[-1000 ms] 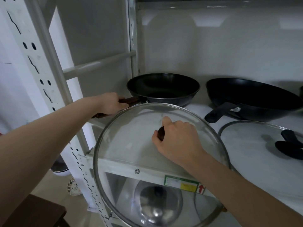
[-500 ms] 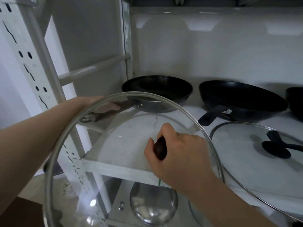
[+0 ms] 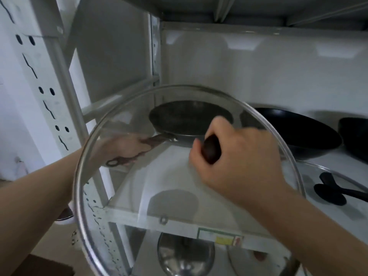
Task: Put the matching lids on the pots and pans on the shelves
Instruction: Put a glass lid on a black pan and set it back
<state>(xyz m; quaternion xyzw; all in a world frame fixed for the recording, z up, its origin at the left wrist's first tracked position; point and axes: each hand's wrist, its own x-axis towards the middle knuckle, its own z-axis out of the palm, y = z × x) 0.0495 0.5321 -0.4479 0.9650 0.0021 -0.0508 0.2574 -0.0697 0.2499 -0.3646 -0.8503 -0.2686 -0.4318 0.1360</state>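
Observation:
My right hand (image 3: 237,158) grips the dark knob (image 3: 211,149) of a large glass lid (image 3: 127,196) with a metal rim, held tilted in the air in front of the shelf. Through the glass I see my left hand (image 3: 125,145) holding the brown handle (image 3: 157,138) of a black pan (image 3: 191,118) that stands at the back left of the white shelf (image 3: 175,221). The lid is in front of and below the pan, apart from it.
A second black pan (image 3: 306,132) stands to the right, and another dark pot (image 3: 353,134) at the far right edge. A glass lid with a black handle (image 3: 330,192) lies on the shelf at right. A steel lid (image 3: 185,255) sits on the shelf below. The perforated white upright (image 3: 47,92) rises on the left.
My right hand has raised the glass lid up and toward the pan, so it now covers my view of the left hand and pan. The left hand stays on the pan handle.

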